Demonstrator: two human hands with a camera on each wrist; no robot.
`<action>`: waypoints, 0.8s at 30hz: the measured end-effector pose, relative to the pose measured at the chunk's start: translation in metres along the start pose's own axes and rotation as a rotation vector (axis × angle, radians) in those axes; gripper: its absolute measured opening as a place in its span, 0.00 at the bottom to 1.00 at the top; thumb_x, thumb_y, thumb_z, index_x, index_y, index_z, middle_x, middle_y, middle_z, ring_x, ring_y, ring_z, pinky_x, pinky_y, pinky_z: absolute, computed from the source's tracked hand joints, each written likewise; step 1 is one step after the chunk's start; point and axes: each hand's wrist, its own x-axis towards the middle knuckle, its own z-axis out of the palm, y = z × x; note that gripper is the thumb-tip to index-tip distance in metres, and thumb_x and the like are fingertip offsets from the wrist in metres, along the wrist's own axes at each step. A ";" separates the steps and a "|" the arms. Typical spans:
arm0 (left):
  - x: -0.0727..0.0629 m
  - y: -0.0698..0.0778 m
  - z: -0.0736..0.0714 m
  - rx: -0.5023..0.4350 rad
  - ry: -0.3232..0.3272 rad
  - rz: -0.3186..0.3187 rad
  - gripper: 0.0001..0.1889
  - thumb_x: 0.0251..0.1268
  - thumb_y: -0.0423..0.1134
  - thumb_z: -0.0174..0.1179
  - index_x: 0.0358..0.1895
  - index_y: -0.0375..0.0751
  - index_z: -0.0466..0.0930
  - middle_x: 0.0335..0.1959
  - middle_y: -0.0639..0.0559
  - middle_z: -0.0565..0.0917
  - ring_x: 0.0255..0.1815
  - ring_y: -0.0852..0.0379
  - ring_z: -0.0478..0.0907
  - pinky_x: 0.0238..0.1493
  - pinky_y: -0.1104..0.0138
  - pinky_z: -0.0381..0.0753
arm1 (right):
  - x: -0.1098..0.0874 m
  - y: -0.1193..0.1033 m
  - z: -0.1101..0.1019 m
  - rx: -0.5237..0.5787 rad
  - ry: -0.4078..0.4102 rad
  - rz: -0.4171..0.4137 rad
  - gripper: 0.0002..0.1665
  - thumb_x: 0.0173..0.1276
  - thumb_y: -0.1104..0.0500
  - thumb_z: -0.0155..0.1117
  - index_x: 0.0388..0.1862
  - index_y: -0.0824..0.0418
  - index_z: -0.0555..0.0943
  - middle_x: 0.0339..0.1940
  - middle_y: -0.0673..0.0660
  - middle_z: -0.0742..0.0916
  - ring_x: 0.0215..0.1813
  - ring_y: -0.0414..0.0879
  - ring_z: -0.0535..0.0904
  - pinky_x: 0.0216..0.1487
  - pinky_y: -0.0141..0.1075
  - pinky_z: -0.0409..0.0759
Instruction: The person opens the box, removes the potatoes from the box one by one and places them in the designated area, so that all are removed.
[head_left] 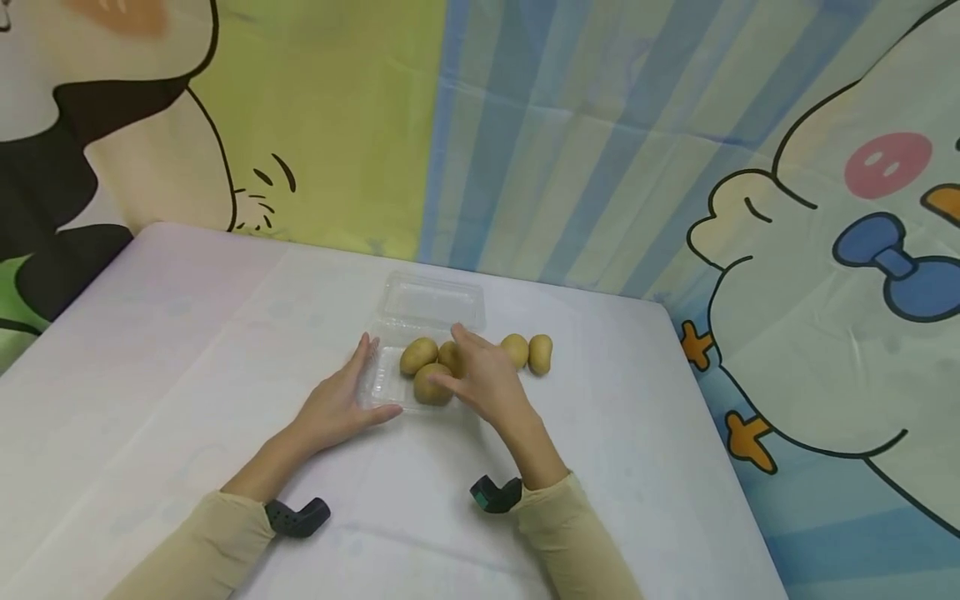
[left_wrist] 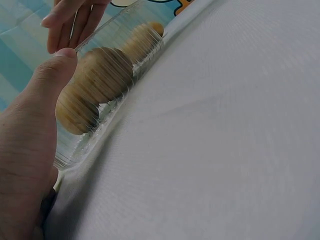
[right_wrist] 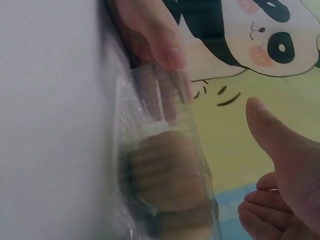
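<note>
A clear plastic clamshell box (head_left: 386,382) lies on the table, its lid (head_left: 435,300) folded back. Three potatoes (head_left: 418,356) are visible inside its base. My left hand (head_left: 333,410) holds the left end of the box, thumb along the front wall and fingers at the left side; the left wrist view shows the thumb (left_wrist: 62,62) at the rim. Over the right part of the box hovers my right hand (head_left: 487,375), thumb apart from loosely bent fingers, holding nothing. It partly hides one potato (head_left: 450,357). The right wrist view is blurred around the box.
Two more potatoes (head_left: 540,354) lie on the white-covered table (head_left: 615,467) to the right of the box, just beyond my right hand. A printed cartoon curtain (head_left: 555,150) hangs behind the table's back edge. Dark wrist devices (head_left: 298,518) sit at both sleeves.
</note>
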 end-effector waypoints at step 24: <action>0.000 0.003 0.001 0.022 0.013 -0.009 0.63 0.47 0.70 0.63 0.77 0.45 0.32 0.77 0.42 0.50 0.72 0.37 0.58 0.64 0.43 0.65 | 0.028 -0.037 0.035 -0.278 -0.094 -0.019 0.29 0.57 0.43 0.71 0.55 0.53 0.80 0.59 0.55 0.81 0.56 0.49 0.81 0.56 0.39 0.79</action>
